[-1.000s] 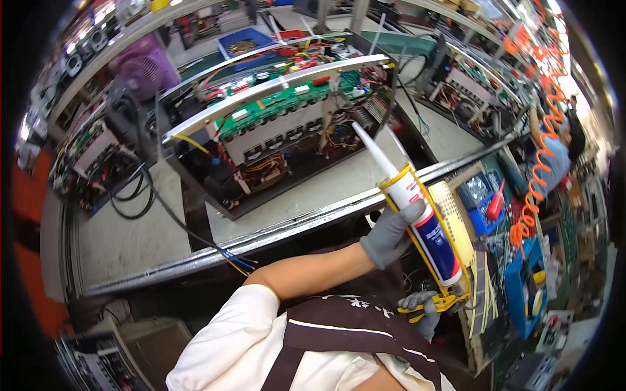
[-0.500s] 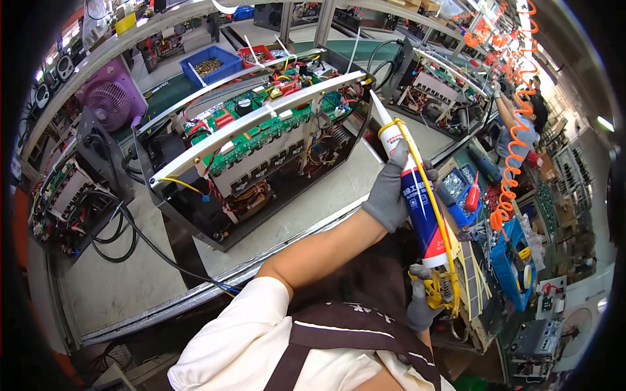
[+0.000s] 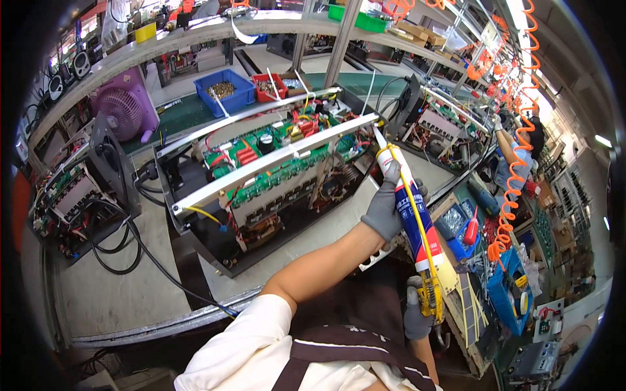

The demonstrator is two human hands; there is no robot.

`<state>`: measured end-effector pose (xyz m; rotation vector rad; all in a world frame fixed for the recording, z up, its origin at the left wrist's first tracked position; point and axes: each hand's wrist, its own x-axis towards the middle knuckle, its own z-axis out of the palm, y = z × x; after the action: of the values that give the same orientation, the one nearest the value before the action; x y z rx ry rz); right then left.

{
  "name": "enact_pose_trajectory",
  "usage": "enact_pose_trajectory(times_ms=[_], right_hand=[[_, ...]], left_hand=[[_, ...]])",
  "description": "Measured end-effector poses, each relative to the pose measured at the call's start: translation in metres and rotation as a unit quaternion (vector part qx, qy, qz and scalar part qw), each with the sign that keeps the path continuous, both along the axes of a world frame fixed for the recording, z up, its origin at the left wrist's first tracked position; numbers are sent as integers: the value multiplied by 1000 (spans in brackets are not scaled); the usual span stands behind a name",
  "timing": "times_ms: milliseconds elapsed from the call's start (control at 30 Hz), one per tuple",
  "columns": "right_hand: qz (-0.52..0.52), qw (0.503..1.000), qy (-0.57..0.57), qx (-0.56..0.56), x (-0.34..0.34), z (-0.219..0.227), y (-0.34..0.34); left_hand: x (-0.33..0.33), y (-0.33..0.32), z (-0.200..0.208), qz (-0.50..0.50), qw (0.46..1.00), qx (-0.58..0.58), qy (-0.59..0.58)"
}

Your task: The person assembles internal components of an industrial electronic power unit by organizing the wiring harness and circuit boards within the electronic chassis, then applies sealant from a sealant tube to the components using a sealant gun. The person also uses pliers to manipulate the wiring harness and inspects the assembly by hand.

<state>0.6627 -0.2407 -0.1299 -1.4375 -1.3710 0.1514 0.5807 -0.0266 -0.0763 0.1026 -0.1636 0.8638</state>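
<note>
Both my hands, in grey gloves, hold a yellow caulking gun (image 3: 430, 296) loaded with a blue, white and red sealant cartridge (image 3: 411, 218). My left hand (image 3: 383, 212) wraps round the cartridge's upper part. Lower down, my right hand (image 3: 416, 313) is closed on the gun's handle end, its fingers partly hidden. The white nozzle points up and left, its tip beside the right end of a metal rail (image 3: 280, 163) on an open equipment case (image 3: 222, 251). Whether the tip touches cannot be told. Inside the case are green circuit boards (image 3: 261, 182), red parts and wiring.
More open cases stand left (image 3: 72, 195) and right (image 3: 437, 124). Behind are a blue bin (image 3: 225, 91) of small metal parts, a red bin (image 3: 268, 88) and a purple fan (image 3: 124, 107). An orange coiled hose (image 3: 515, 150) hangs at right, near a blue tray (image 3: 512, 293) and another person (image 3: 512, 156).
The nozzle tip has come closer to the rail's right end. The gun has tipped slightly more upright, with both hands still holding it. The whole view has shifted, placing the case lower in the picture.
</note>
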Motion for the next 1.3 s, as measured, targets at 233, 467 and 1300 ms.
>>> enact_pose_trajectory(times_ms=[233,467,1300], right_hand=[[-6,993,-114,42,11,19,22],[-21,979,-196,53,23,40,33],[7,949,-306,72,13,52,29]], left_hand=[[2,15,3,-3,1000,4,-16],[9,19,6,39,998,12,-50],[-12,24,10,50,998,-42,0]])
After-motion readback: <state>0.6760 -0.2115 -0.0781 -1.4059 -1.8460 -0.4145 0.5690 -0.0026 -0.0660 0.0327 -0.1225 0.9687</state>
